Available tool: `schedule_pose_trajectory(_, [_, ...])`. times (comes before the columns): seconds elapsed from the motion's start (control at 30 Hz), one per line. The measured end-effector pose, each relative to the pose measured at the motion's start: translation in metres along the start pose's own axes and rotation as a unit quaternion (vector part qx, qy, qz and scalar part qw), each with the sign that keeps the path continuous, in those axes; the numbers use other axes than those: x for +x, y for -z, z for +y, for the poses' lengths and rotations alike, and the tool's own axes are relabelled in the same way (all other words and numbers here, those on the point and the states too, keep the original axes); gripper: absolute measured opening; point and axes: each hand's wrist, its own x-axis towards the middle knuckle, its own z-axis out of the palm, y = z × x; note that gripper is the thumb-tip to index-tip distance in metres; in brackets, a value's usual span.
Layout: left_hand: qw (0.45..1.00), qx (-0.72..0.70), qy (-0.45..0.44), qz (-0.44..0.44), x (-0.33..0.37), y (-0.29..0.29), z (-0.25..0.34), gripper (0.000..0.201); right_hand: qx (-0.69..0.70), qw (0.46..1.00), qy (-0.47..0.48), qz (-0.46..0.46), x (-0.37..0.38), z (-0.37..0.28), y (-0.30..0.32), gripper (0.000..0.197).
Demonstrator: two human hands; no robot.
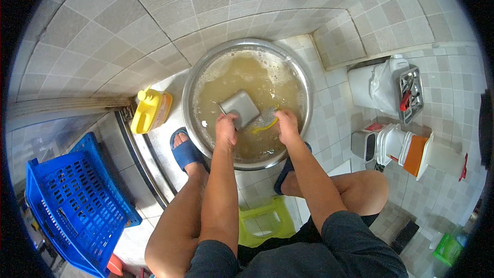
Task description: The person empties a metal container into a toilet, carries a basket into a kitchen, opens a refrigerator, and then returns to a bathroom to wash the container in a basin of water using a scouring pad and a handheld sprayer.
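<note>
Over a wide steel basin (189,108) of cloudy, sudsy brown water, my left hand (227,128) is closed on the near edge of a rectangular metal container (242,107). The container's smooth, rounded-corner bottom faces up, and it lies partly in the water. To its right, my right hand (287,126) is closed on a small greyish, yellow-edged thing (266,122), perhaps a scrubbing pad; water and fingers hide part of it. That thing is close to the container's right side, but I cannot tell whether they touch.
Left of the basin stands a yellow jug (152,110), with a blue plastic basket (82,195) farther left. A metal tray of utensils (410,95) and stacked containers (399,146) are at the right. A lime-green stool (267,221) is beneath me; tiled walls (226,0) rise behind the basin.
</note>
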Motion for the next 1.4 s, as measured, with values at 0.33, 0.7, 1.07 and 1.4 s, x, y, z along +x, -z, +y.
schedule_pose_trajectory(0.33, [0.984, 0.168, -0.046, -0.048, -0.024, -0.009, 0.016, 0.035, -0.366, 0.821, 0.427, -0.094, -0.041, -0.033, -0.040, 0.031])
schedule_pose_trajectory(0.7, [0.971, 0.177, -0.090, -0.131, -0.040, -0.026, 0.020, 0.024, -0.433, 0.701, 0.516, -0.234, -0.093, -0.063, -0.058, 0.043])
schedule_pose_trajectory(1.07, [0.924, 0.240, -0.001, -0.298, -0.053, -0.023, 0.031, 0.028, -0.343, 0.875, -0.095, -0.329, 0.010, -0.096, -0.033, 0.055])
schedule_pose_trajectory(1.4, [0.989, 0.029, 0.013, -0.147, -0.008, 0.028, 0.002, 0.026, 0.140, 0.934, -0.272, -0.184, 0.021, -0.005, -0.033, 0.045])
